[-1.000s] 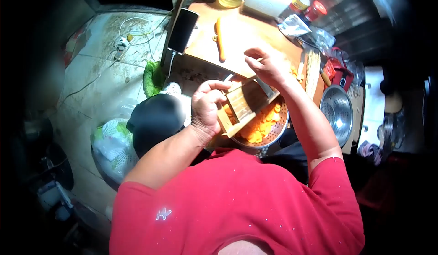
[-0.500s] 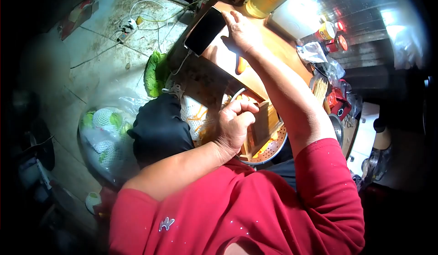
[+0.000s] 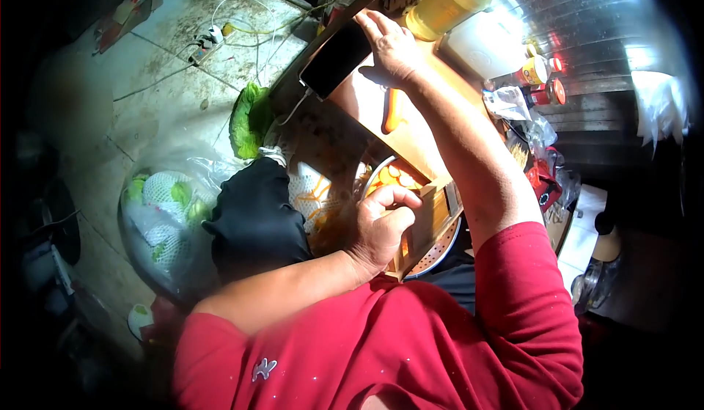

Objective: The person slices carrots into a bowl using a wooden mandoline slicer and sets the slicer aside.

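My right hand (image 3: 392, 49) is stretched out over the table, its fingers extended at the upper edge of a black-screened phone (image 3: 337, 59). A white cable runs from the phone's lower end. Loosely curled, my left hand (image 3: 383, 230) hovers beside a wooden frame-like box (image 3: 431, 219); nothing shows in its fingers. That box stands in a round perforated colander (image 3: 438, 254), and orange slices, apparently carrot (image 3: 396, 174), lie in it behind the box. A long orange piece (image 3: 394, 111) rests on the table below my right wrist.
A jar of yellow liquid (image 3: 458, 3), a white container (image 3: 484, 43) and red-lidded jars (image 3: 551, 92) line the table's back. A leafy green vegetable (image 3: 249, 120) lies left of the table. On the floor are a clear bag of netted produce (image 3: 169, 212) and a power strip (image 3: 205, 45).
The view has shifted slightly. More orange slices show in the colander. My right hand remains at the phone, and my left hand stays curled beside the wooden box.
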`<state>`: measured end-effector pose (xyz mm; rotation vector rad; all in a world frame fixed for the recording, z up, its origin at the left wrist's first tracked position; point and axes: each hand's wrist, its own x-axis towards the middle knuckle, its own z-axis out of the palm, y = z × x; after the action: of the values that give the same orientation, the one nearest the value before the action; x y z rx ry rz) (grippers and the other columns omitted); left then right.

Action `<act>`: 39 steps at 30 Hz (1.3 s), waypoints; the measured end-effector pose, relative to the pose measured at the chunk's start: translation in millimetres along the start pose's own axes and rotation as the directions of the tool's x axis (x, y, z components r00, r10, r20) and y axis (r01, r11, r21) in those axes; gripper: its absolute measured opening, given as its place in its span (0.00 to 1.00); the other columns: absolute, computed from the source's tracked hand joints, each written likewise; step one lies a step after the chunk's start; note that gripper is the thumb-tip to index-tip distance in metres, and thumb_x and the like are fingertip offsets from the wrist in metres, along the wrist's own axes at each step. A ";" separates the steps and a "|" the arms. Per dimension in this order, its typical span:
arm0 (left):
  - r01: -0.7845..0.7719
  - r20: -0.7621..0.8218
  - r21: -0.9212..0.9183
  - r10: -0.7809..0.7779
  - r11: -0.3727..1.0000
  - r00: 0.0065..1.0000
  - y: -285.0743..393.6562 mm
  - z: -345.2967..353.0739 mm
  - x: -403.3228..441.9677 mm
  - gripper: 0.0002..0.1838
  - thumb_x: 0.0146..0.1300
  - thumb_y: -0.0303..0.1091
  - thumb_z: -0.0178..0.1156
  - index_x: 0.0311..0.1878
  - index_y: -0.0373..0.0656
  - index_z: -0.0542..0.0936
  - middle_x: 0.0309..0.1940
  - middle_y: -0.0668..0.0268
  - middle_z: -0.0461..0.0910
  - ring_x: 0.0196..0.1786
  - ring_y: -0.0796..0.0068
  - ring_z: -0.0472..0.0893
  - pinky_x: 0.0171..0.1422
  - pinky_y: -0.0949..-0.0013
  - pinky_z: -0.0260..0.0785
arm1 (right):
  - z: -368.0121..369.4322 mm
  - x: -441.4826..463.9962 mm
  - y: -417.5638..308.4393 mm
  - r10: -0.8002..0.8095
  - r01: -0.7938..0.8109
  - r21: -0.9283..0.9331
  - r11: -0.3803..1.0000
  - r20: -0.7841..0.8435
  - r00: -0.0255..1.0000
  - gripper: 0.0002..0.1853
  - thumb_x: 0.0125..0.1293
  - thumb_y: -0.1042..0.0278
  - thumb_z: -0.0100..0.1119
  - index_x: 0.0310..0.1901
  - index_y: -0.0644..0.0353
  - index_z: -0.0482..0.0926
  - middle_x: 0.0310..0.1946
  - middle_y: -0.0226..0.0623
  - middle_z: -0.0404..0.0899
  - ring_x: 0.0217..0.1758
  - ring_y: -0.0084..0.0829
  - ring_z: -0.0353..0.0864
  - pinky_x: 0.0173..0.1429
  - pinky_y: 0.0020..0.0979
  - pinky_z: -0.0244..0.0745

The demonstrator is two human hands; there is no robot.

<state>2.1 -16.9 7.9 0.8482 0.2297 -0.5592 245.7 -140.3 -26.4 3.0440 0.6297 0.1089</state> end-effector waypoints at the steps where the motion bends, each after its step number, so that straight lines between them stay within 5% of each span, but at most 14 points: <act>1: 0.010 0.020 -0.028 -0.009 1.000 1.000 -3.2 -0.4 0.7 0.10 0.52 0.24 0.52 0.36 0.36 0.80 0.34 0.65 0.79 0.40 0.78 0.75 0.49 0.74 0.68 | 0.1 7.5 3.3 -0.042 0.042 -0.016 0.999 -0.003 0.999 0.47 0.48 0.62 0.68 0.71 0.53 0.55 0.69 0.44 0.58 0.71 0.45 0.59 0.70 0.43 0.58; 7: 0.077 0.039 -0.072 -0.075 0.994 0.996 1.1 2.1 0.3 0.13 0.55 0.24 0.50 0.42 0.36 0.80 0.39 0.65 0.80 0.44 0.77 0.76 0.53 0.73 0.68 | -2.1 24.2 12.5 -0.167 0.170 -0.033 0.985 0.092 0.982 0.49 0.46 0.60 0.70 0.70 0.57 0.56 0.69 0.46 0.58 0.72 0.43 0.57 0.70 0.43 0.57; 12: 0.105 0.046 -0.059 -0.103 0.993 0.994 -2.9 0.4 1.0 0.14 0.54 0.22 0.49 0.43 0.36 0.80 0.39 0.65 0.81 0.44 0.76 0.77 0.51 0.73 0.69 | 0.4 23.3 17.3 -0.270 0.269 -0.107 0.957 0.007 0.963 0.48 0.46 0.50 0.70 0.67 0.61 0.60 0.60 0.44 0.66 0.68 0.42 0.62 0.64 0.45 0.60; 22: 0.114 0.014 -0.057 -0.113 0.992 0.993 2.4 2.0 -0.5 0.10 0.55 0.25 0.53 0.40 0.37 0.80 0.37 0.66 0.79 0.43 0.77 0.75 0.53 0.73 0.67 | 8.0 17.3 17.2 -0.287 0.291 -0.246 0.925 0.054 0.956 0.47 0.45 0.43 0.69 0.65 0.62 0.65 0.58 0.44 0.67 0.64 0.40 0.67 0.64 0.50 0.59; 28: 0.047 0.004 -0.046 -0.047 0.998 0.999 -3.5 2.8 1.9 0.09 0.55 0.24 0.55 0.38 0.38 0.81 0.37 0.66 0.81 0.43 0.78 0.76 0.53 0.74 0.67 | 10.5 20.6 27.8 -0.279 0.277 -0.038 0.960 -0.082 0.957 0.47 0.44 0.49 0.73 0.65 0.57 0.63 0.66 0.45 0.60 0.67 0.43 0.63 0.67 0.49 0.58; 29: 0.081 0.006 -0.071 -0.081 0.994 0.997 -3.0 3.9 1.9 0.09 0.55 0.24 0.55 0.38 0.37 0.81 0.37 0.67 0.81 0.43 0.79 0.76 0.53 0.74 0.67 | -6.9 16.0 18.9 -0.042 0.093 0.301 0.949 -0.169 0.985 0.42 0.43 0.57 0.75 0.61 0.59 0.67 0.59 0.45 0.69 0.63 0.43 0.69 0.65 0.46 0.63; 30: 0.116 0.010 -0.098 -0.116 0.988 0.993 -3.0 5.0 1.1 0.09 0.54 0.24 0.54 0.38 0.37 0.80 0.36 0.67 0.80 0.42 0.79 0.76 0.52 0.74 0.67 | -11.6 17.2 25.8 -0.042 0.091 0.286 0.954 -0.171 0.984 0.42 0.43 0.57 0.75 0.61 0.59 0.67 0.59 0.45 0.69 0.63 0.43 0.69 0.65 0.46 0.63; 31: 0.119 0.018 -0.116 -0.118 0.986 0.993 -2.9 5.3 0.4 0.10 0.54 0.24 0.52 0.37 0.37 0.80 0.35 0.69 0.79 0.41 0.80 0.75 0.51 0.75 0.67 | -17.7 22.7 34.3 0.241 0.062 0.820 0.569 -0.238 0.941 0.31 0.51 0.63 0.70 0.56 0.60 0.69 0.54 0.44 0.74 0.57 0.39 0.74 0.62 0.43 0.67; 32: 0.067 0.022 -0.108 -0.065 0.992 0.998 -4.7 5.5 1.8 0.10 0.54 0.24 0.52 0.37 0.37 0.80 0.34 0.69 0.79 0.40 0.81 0.74 0.50 0.75 0.67 | -25.1 27.9 42.9 0.491 0.159 0.985 -0.065 -0.107 0.864 0.21 0.58 0.69 0.66 0.51 0.62 0.71 0.48 0.43 0.79 0.51 0.35 0.80 0.60 0.39 0.70; 33: 0.106 0.024 -0.133 -0.104 0.985 0.994 -5.3 5.1 1.7 0.10 0.54 0.23 0.52 0.37 0.37 0.80 0.35 0.68 0.79 0.41 0.79 0.75 0.51 0.75 0.67 | -30.9 32.2 51.0 0.478 0.229 0.940 -0.253 -0.084 0.874 0.18 0.59 0.71 0.64 0.49 0.63 0.71 0.45 0.42 0.80 0.49 0.35 0.80 0.58 0.38 0.72; 34: 0.146 0.022 -0.156 -0.145 0.977 0.989 -4.7 5.1 1.3 0.10 0.53 0.23 0.52 0.37 0.37 0.80 0.36 0.66 0.80 0.42 0.77 0.76 0.52 0.74 0.67 | -35.2 36.4 58.2 0.454 0.186 0.963 -0.194 -0.080 0.887 0.16 0.59 0.75 0.62 0.48 0.64 0.72 0.43 0.42 0.79 0.46 0.36 0.82 0.56 0.37 0.75; 36: 0.101 0.027 -0.100 -0.099 0.990 0.995 -6.8 3.6 2.8 0.10 0.53 0.23 0.52 0.37 0.36 0.80 0.38 0.64 0.81 0.43 0.75 0.77 0.54 0.73 0.67 | -40.7 43.2 51.0 0.540 0.176 0.977 -0.117 -0.086 0.837 0.13 0.55 0.77 0.64 0.42 0.63 0.75 0.32 0.35 0.80 0.33 0.26 0.81 0.34 0.23 0.72; 39: 0.067 0.014 -0.055 -0.066 0.996 0.998 -7.9 1.0 3.1 0.10 0.53 0.22 0.53 0.37 0.36 0.81 0.42 0.61 0.81 0.46 0.71 0.78 0.57 0.71 0.67 | -46.9 48.9 46.1 0.602 0.215 0.972 -0.096 -0.115 0.790 0.08 0.54 0.80 0.62 0.37 0.63 0.76 0.30 0.35 0.79 0.29 0.25 0.79 0.34 0.25 0.76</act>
<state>0.3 -23.0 2.1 0.7851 0.2614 -0.6174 305.2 -162.4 25.4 4.7319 -0.0170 1.1551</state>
